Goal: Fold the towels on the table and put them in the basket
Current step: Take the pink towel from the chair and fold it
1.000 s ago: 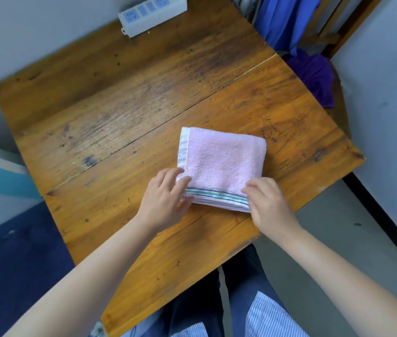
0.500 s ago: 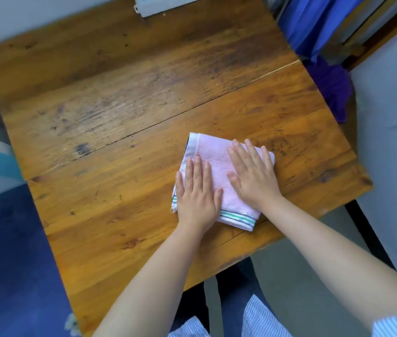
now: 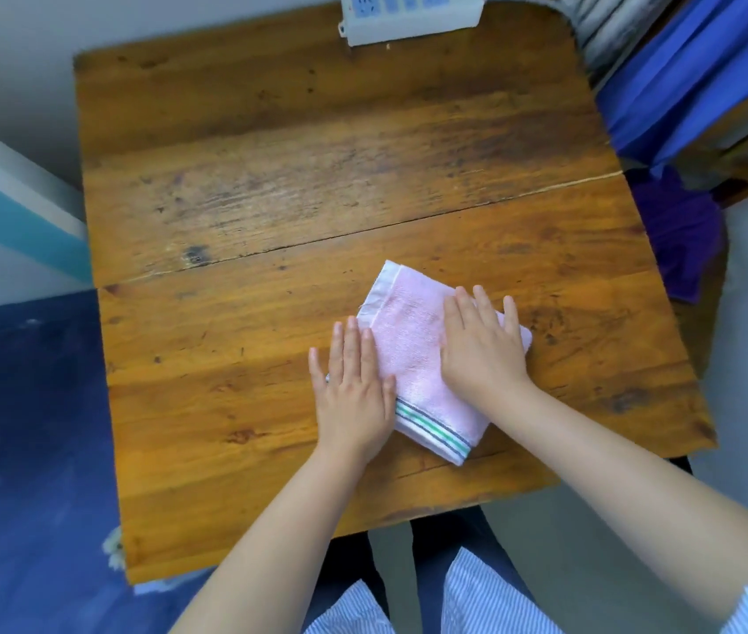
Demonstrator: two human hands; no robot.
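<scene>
A folded pink towel [image 3: 413, 359], striped at its near end, lay on the near right part of the wooden table [image 3: 271, 199]. The right hand [image 3: 482, 345] pressed flat on the towel's right half, fingers straight and slightly spread; the left hand [image 3: 351, 386] lay flat along its left edge, fingers straight and close together. The step appeared to be smoothing the finished fold. Next would come lifting the towel without disturbing the fold; no basket was visible. A power strip [image 3: 409, 13] sat at the far edge.
</scene>
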